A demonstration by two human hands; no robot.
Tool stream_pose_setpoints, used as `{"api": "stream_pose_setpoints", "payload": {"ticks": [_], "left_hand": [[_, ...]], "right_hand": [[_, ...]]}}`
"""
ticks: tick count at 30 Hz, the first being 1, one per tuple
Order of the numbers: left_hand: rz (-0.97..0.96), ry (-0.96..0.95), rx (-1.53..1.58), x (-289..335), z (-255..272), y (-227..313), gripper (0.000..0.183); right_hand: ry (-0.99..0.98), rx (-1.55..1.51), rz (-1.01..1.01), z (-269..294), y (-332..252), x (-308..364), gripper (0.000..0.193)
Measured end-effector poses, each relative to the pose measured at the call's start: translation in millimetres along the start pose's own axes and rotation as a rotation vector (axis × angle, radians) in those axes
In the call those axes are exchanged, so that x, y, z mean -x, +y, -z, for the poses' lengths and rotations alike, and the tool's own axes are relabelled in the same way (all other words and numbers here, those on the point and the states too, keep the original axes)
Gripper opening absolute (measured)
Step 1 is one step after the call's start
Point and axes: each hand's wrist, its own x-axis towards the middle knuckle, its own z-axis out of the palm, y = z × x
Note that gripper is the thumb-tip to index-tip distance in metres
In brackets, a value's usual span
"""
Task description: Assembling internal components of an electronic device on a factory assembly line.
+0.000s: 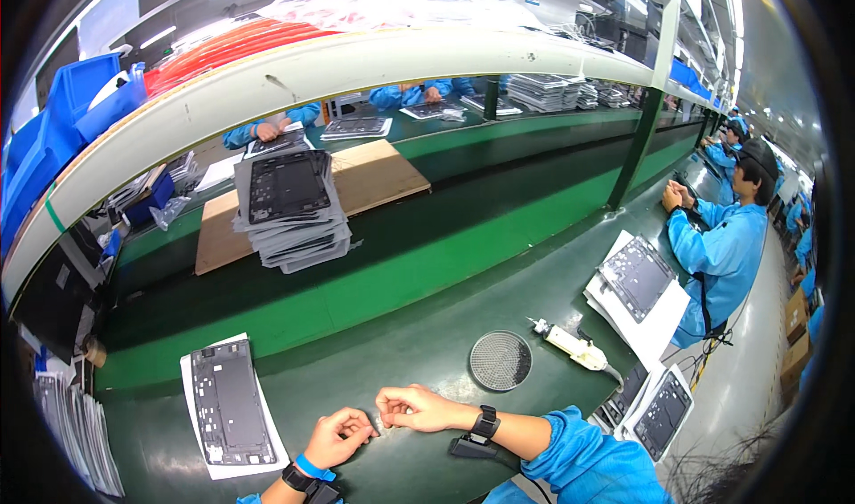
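My left hand [338, 438] and my right hand [417, 409] are close together just above the green bench, fingertips almost meeting. The fingers of both are curled in, thumb against forefinger. Whatever they pinch, if anything, is too small to make out. To the left of my hands a dark tablet housing [233, 406] with small pale patches lies on a white sheet [207, 461]. To the right are a round dish [500, 361] of tiny dark parts, perhaps screws, and a white electric screwdriver [574, 346] lying on its side.
Across the bench runs a sunken green conveyor [427, 277], with a stack of housings and sheets [289, 201] on a wooden board [383, 176]. A pale rail [356, 59] crosses above. A co-worker in blue [726, 232] sits at right, near another housing [638, 277]. Stacked sheets [76, 433] stand lower left.
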Motion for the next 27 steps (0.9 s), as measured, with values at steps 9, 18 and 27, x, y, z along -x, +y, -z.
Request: {"api": "stream_pose_setpoints", "payload": {"ticks": [9,18,27], "left_hand": [[-0.020,-0.024,-0.037,4.7,-2.0,-0.7,0.007],[-0.003,-0.021,0.002,1.2,-1.2,-0.5,0.006],[0.003,-0.026,-0.011,2.8,0.3,-0.8,0.007]], "right_hand": [[-0.017,0.019,-0.023,-0.8,2.6,3.3,0.010],[-0.020,0.022,-0.003,2.1,0.1,1.9,0.010],[-0.019,0.017,-0.014,0.6,-1.4,2.1,0.010]]}}
